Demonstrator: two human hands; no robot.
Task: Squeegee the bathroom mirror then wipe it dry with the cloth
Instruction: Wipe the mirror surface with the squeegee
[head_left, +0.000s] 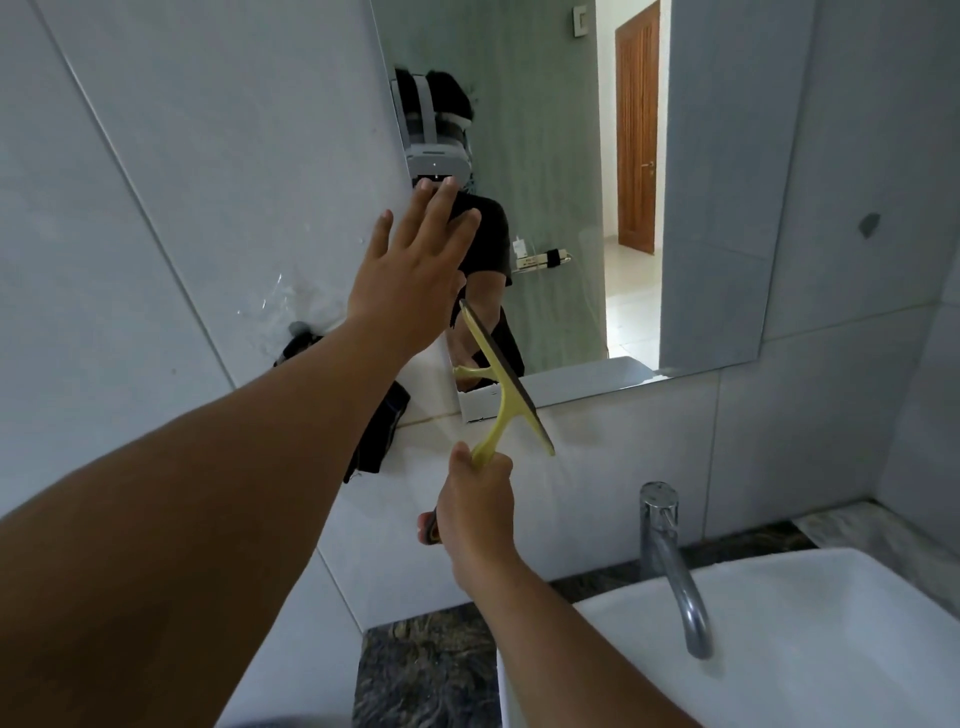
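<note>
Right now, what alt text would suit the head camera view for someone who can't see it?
A person's right hand holds a yellow squeegee at the lower left of a bathroom mirror, while the open left hand reaches the mirror's left edge. A dark cloth hangs left; faucet and white sink sit below.

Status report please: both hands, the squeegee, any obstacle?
Right hand grips yellow squeegee, blade at mirror's lower left edge. Left hand open, raised at mirror edge. Dark cloth unused below. Nothing blocking.

The mirror (649, 182) is smooth, glossy glass set in pale, satin-smooth wall tiles (156, 182), and the squeegee (501, 384) looks like yellow plastic with a dark rubbery blade. The tap (670, 561) is polished metal over a glossy white basin (831, 649), the counter (421, 670) mottled dark stone. A dark cloth (382, 431) looks soft and matt.
</note>
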